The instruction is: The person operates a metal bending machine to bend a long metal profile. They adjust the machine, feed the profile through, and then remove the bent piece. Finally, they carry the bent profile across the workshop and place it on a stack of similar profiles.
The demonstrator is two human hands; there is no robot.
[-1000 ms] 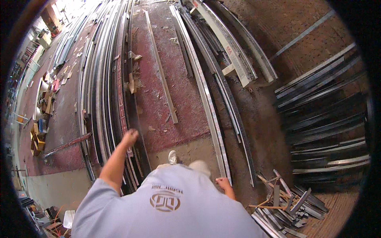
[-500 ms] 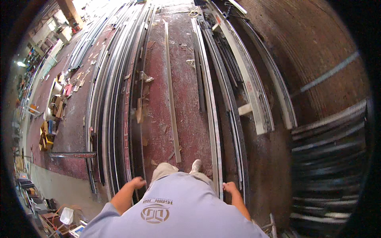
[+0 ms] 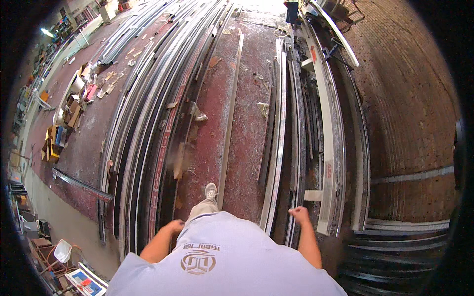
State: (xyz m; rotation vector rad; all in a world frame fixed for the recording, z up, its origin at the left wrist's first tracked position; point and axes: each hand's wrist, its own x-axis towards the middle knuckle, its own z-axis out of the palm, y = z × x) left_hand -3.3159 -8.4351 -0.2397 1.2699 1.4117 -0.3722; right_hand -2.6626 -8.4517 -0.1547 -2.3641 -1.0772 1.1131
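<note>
My left hand (image 3: 174, 227) hangs beside my body with its fingers curled and nothing visible in it. Close by on that side lie long dark and silver metal profiles (image 3: 143, 163) in a dense row on the floor. My right hand (image 3: 299, 214) is closed, held over narrow dark profiles (image 3: 295, 187). Something small and pale may show at its fingertips, too small to make out. A single long beige strip (image 3: 230, 113) lies on the red floor between the two groups. One of my shoes (image 3: 211, 191) stands beside that strip's near end.
Wide pale profiles (image 3: 332, 172) rest on a white block (image 3: 313, 195) at the right. More dark profiles (image 3: 395, 246) lie at the lower right. Cardboard boxes (image 3: 53, 143) and paper scraps litter the left. Crumpled plastic (image 3: 198, 112) lies by the left row.
The view has shifted, with the floor profiles now lower and turned in the picture. My right hand has moved from the pale profile to above the darker ones. One shoe has stepped forward.
</note>
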